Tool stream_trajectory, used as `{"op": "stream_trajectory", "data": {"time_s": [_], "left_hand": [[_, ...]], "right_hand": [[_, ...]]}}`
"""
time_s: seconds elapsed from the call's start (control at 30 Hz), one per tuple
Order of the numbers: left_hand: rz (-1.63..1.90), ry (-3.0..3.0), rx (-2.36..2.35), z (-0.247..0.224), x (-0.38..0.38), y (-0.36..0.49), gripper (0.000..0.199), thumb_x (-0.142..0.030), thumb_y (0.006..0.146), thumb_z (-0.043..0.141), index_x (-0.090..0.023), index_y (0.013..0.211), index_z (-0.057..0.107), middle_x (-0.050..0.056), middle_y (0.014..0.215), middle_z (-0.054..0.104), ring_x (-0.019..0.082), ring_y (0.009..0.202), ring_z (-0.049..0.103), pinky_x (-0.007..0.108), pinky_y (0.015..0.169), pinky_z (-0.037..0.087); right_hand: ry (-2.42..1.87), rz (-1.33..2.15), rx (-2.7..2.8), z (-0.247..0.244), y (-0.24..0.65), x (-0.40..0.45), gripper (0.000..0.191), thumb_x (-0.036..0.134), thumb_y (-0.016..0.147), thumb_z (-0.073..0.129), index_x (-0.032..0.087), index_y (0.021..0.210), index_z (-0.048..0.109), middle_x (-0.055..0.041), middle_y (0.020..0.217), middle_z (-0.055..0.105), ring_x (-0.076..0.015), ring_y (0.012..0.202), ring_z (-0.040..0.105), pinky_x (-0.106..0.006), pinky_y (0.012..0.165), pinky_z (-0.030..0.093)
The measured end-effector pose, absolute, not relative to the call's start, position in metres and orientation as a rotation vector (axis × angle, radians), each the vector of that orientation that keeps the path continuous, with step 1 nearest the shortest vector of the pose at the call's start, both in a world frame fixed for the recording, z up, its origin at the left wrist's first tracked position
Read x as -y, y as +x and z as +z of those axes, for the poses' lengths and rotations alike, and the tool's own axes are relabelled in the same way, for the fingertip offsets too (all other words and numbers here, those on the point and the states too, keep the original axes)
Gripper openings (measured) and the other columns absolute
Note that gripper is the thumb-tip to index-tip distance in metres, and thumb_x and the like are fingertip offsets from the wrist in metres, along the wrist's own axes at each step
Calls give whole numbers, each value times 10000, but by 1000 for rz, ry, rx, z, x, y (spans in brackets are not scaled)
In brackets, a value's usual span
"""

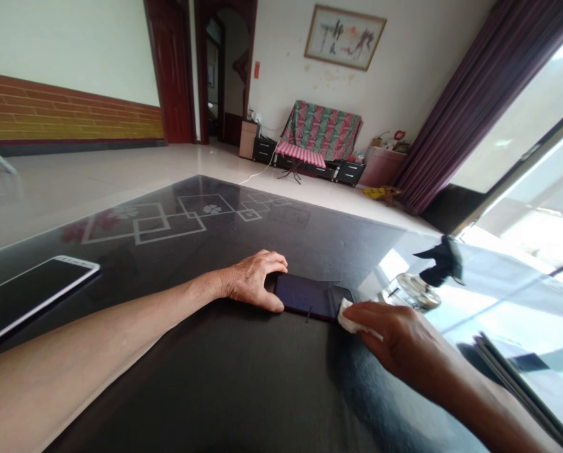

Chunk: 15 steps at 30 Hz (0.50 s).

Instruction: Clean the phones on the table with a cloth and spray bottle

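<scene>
A dark smartphone (pixel 309 297) lies flat on the glossy black table (pixel 206 371), screen up. My left hand (pixel 257 280) is closed on its left end, thumb along the near edge and fingers at the far edge. In my right hand (pixel 394 330) is a folded white cloth or tissue (pixel 350 316), pinched and pressed against the phone's near right corner. A small dark mark or thin piece shows at the phone's near edge; I cannot make out what it is.
Beyond my right hand is a clear container (pixel 411 292) with a black, trigger-like top (pixel 441 261). A larger white-framed device with a dark screen (pixel 40 292) lies at the left. Dark flat-edged items (pixel 512 377) sit at the right. A cloth-covered television-shaped object (pixel 323 129) stands across the room.
</scene>
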State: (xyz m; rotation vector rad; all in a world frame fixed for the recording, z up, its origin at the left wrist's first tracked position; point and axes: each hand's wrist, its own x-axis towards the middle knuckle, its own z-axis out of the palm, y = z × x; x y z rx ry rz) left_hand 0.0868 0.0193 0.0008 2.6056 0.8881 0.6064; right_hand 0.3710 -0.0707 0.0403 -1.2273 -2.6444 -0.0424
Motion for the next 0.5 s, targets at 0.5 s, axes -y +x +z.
{"op": "stream_trajectory", "data": {"time_s": [0.5], "left_hand": [[602, 2616, -871, -2, -22, 85, 602, -423, 594, 796, -150, 1102, 622, 119, 1264, 546, 311, 1146, 495, 412, 1008, 407]], "right_hand": [[-1131, 78, 2668, 37, 355, 73, 330, 44, 756, 489, 239, 955, 667, -43, 1028, 659, -186, 918, 623, -301, 825, 510]]}}
